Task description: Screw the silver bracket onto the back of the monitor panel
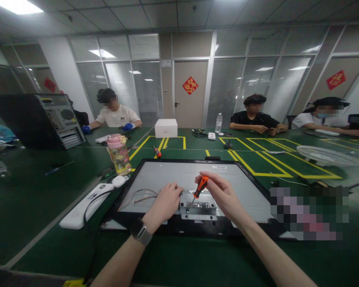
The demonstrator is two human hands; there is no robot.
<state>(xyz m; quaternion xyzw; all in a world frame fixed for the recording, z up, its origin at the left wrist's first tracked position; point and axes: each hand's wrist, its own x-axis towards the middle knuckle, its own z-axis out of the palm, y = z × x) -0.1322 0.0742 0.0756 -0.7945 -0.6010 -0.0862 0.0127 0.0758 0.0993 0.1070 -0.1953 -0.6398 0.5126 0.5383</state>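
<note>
A flat display panel in a black frame lies back side up before me. On its near middle sits a metal bracket with a row of connectors. My right hand grips an orange and black screwdriver, tilted, its tip down at the left part of the bracket. My left hand, wearing a watch, rests at the bracket's left edge with fingers bent; whether they pinch anything is hidden. Thin wires run over the panel left of that hand.
Left of the panel lie a white power strip and a pink-lidded bottle. A black computer case stands far left. Behind the panel are a small red screwdriver and a white box. Several people sit across the green table.
</note>
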